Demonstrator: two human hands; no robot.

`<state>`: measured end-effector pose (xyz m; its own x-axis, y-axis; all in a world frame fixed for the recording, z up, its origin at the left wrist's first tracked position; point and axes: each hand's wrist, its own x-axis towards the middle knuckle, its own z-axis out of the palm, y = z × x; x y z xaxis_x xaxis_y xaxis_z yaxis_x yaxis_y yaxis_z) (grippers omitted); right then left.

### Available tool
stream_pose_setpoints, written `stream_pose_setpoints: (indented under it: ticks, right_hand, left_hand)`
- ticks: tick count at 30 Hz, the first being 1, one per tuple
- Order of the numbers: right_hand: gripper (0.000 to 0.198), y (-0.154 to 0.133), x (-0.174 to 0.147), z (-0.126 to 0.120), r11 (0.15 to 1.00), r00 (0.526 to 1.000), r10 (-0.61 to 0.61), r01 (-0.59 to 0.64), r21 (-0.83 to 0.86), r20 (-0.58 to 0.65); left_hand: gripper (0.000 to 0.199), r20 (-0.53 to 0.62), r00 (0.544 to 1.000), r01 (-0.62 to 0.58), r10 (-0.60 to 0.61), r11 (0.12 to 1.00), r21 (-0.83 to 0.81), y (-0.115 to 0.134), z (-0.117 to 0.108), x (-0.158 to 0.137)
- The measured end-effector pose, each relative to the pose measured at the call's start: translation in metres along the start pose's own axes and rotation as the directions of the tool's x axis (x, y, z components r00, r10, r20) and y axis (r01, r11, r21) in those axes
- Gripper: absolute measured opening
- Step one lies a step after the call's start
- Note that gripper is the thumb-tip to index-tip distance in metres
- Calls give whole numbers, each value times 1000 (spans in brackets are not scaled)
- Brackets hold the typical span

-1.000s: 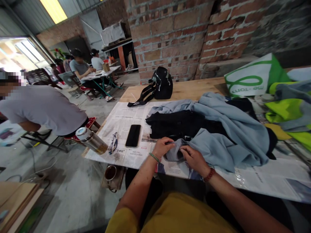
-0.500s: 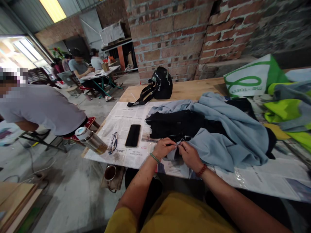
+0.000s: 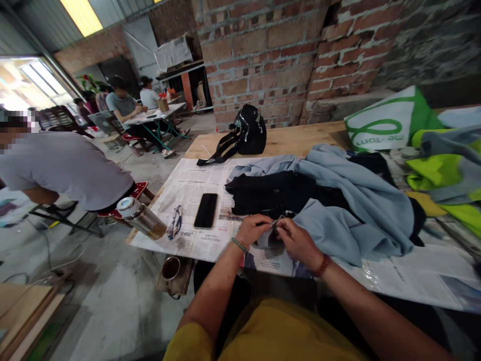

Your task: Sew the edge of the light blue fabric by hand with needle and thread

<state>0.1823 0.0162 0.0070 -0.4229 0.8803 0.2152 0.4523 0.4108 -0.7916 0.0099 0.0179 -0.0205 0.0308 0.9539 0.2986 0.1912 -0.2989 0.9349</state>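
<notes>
A grey-blue cloth garment [image 3: 334, 225] lies bunched over the newspaper-covered table, with black cloth [image 3: 270, 190] among its folds. My left hand [image 3: 253, 230] pinches a small edge of the grey-blue cloth between thumb and fingers. Close beside it on the right, my right hand [image 3: 300, 243] is also closed in a pinch at that same edge. Whether something small, such as a needle, sits between the fingertips is too fine to see. A flap of the cloth hangs below the fingers.
Left of my hands lie a phone [image 3: 206, 210], glasses [image 3: 175, 221] and a clear flask [image 3: 141, 217]. A black cap-like bag [image 3: 252, 130] stands behind the cloth; a green-white bag [image 3: 391, 120] is at right. Below the table's left edge is a mug [image 3: 171, 269]. A person sits at left.
My right hand has turned and shifted slightly, its fingers a little lower at the cloth edge. My left hand keeps its pinch in nearly the same place.
</notes>
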Motion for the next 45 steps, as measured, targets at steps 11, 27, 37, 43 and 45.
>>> stream_pose_setpoints:
  ticks: [11,27,37,43,45]
  right_hand:
    - [25,-12,50,-46,951,987,-158,155,-269,12]
    - [20,-4,47,-19,942,977,164,-197,272,139]
    - [23,7,57,-14,730,929,369,-272,627,-27]
    - [26,6,71,-39,669,939,344,-240,703,-6]
    - [29,-6,69,-46,637,955,291,-237,734,55]
  left_hand:
    - [11,8,993,-119,119,992,42,9,-1,0]
    - [11,-62,992,-104,110,991,85,-2,-2,4]
    - [32,87,957,283,-277,957,-70,9,-2,0]
    - [33,171,930,342,-325,937,-77,8,-5,-1]
    - [33,159,924,361,-347,930,-73,8,-5,0]
